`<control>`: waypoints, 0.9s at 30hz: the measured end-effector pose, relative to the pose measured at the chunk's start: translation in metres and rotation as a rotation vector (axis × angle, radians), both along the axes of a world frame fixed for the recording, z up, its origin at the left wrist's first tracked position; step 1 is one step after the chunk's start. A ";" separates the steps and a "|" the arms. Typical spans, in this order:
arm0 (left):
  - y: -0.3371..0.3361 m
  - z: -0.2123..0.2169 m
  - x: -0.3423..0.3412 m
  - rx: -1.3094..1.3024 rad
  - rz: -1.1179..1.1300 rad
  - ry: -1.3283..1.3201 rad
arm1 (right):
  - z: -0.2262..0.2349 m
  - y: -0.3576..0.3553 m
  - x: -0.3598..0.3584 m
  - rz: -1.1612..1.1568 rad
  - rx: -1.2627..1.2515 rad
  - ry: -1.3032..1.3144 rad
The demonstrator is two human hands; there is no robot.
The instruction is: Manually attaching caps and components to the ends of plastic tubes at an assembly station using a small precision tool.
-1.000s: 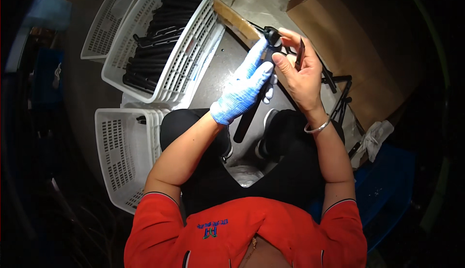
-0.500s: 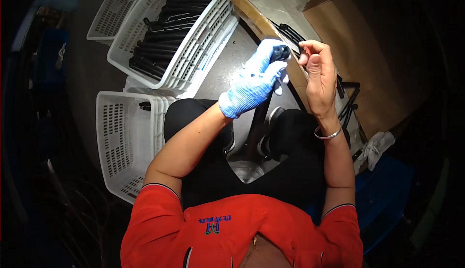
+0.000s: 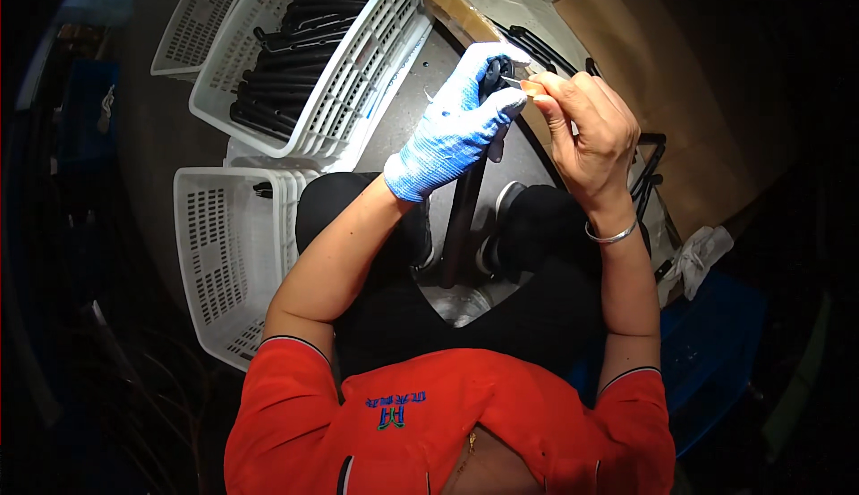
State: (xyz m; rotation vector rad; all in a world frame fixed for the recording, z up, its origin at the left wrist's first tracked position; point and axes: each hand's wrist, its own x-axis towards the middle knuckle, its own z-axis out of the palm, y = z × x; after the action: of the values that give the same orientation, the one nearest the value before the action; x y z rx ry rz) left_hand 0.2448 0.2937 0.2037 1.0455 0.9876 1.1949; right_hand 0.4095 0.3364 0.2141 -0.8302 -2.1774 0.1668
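My left hand [image 3: 452,133], in a blue-and-white knit glove, is closed around the upper end of a long black tube-like part [image 3: 467,213]. Its shaft hangs down between my knees, and the dark knobbly end [image 3: 497,73] shows between thumb and forefinger. My bare right hand [image 3: 592,133], a silver bangle at its wrist, pinches a small thin-tipped tool [image 3: 534,88] with an orange-looking handle. The tool's pale tip reaches the end of the black part; whether it goes inside cannot be made out.
A white slatted basket [image 3: 353,79] full of similar black parts [image 3: 309,48] stands at the far left. Nearer me are stacked white baskets [image 3: 208,258]. On the right, an open cardboard box [image 3: 667,93] holds more black parts [image 3: 651,173], with crumpled white plastic [image 3: 698,258] by its near corner.
My right hand has turned and moved in to the left, bringing the small tool's tip against the black part's end. My left hand has shifted slightly left and away from me.
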 end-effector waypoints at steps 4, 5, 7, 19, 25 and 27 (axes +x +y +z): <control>0.001 -0.007 0.001 -0.004 0.008 -0.035 | -0.001 0.000 -0.001 -0.017 0.057 -0.021; 0.001 -0.008 0.001 -0.004 0.007 -0.036 | 0.000 -0.001 -0.001 -0.018 0.057 -0.022; 0.001 -0.008 0.001 -0.009 0.008 -0.038 | 0.001 -0.002 -0.002 -0.034 0.084 -0.023; 0.000 -0.006 -0.001 0.004 0.041 0.065 | 0.004 -0.005 -0.002 -0.044 0.077 -0.047; -0.001 -0.002 0.002 -0.055 0.054 0.053 | 0.004 -0.009 -0.003 -0.052 0.076 -0.033; -0.001 0.001 0.003 -0.068 0.059 0.056 | 0.004 -0.009 -0.002 -0.059 0.071 -0.039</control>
State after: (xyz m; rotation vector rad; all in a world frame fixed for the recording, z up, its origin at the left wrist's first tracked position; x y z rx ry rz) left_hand 0.2475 0.2926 0.2043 1.0065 1.1019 1.1778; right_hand 0.4075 0.3276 0.2183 -0.8621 -2.1791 0.0438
